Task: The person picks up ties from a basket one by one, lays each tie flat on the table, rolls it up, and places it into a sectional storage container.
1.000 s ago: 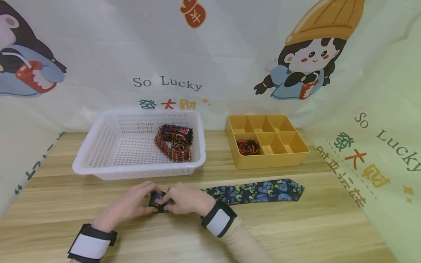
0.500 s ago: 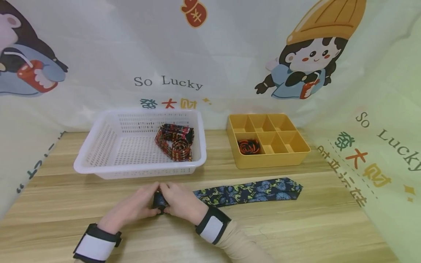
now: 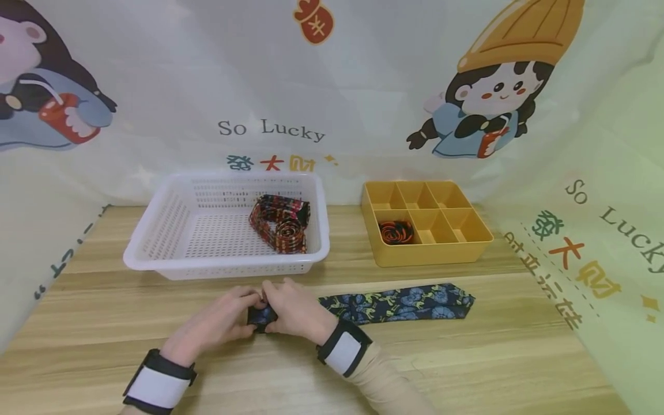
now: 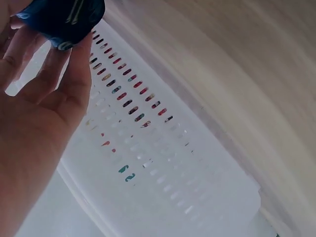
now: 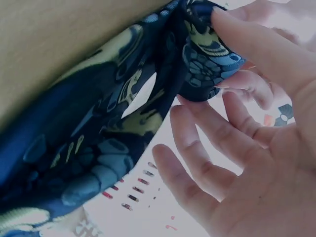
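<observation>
A dark blue necktie with blue flowers and yellow-green figures lies across the table, its wide pointed end to the right. Its left end is a small roll between both hands. My left hand grips the roll from the left, fingers at its far side and thumb near the table. From the right, my right hand pinches the same roll between thumb and fingers. In the left wrist view part of the roll shows above the curled fingers. The hands hide much of the roll in the head view.
Behind the hands stands a white perforated basket with red plaid neckties inside. To its right is a yellow organizer divided into compartments. One front compartment holds a rolled black and orange necktie. A printed cloth hangs behind.
Both hands stay together at the tie's left end, their fingers shifting on the roll. They shift slightly right in the head view, which itself moves a little.
</observation>
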The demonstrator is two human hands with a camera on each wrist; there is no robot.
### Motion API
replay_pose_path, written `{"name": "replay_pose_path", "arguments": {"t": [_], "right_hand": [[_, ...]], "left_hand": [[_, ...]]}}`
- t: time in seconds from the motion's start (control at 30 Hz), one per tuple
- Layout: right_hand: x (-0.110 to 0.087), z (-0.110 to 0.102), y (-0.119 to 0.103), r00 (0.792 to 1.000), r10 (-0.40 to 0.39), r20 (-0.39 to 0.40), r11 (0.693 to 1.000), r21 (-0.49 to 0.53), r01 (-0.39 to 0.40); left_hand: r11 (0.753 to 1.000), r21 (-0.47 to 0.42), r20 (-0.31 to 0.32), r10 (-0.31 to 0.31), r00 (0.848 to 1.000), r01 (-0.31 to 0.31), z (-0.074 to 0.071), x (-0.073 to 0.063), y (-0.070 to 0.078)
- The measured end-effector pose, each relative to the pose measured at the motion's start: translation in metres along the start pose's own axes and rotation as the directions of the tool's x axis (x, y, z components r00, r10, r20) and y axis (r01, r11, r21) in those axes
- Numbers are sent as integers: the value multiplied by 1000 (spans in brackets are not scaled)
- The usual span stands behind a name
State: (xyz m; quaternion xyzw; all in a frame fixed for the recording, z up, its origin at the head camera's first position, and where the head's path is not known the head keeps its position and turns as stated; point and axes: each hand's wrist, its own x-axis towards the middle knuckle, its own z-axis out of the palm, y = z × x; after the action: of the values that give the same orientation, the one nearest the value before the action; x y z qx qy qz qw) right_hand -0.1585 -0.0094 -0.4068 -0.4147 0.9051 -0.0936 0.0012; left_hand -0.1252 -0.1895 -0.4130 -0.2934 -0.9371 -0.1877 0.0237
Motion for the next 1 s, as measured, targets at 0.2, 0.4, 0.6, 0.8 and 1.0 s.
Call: {"name": "replay_pose_path", "arguments": {"t": [0.2, 0.4, 0.6, 0.8, 1.0], "right_hand": [[0, 2, 6, 999, 27, 36, 1000, 1, -27], [1, -3, 14, 993, 33, 117, 991, 123, -47], [2, -11, 16, 997, 35, 72, 985, 167, -47], [2, -9, 21, 991, 77, 109, 989, 114, -89], [2, -10, 25, 984, 89, 152, 984, 142, -111]], "left_hand": [[998, -49, -6, 49, 999, -49, 3, 3, 1], [995, -82, -15, 64, 998, -65, 4, 3, 3], [998, -15, 4, 59, 998, -59, 3, 4, 7], [997, -41, -26, 65, 998, -66, 9, 5, 8], [996, -70, -40, 60, 997, -63, 8, 7, 8]]}}
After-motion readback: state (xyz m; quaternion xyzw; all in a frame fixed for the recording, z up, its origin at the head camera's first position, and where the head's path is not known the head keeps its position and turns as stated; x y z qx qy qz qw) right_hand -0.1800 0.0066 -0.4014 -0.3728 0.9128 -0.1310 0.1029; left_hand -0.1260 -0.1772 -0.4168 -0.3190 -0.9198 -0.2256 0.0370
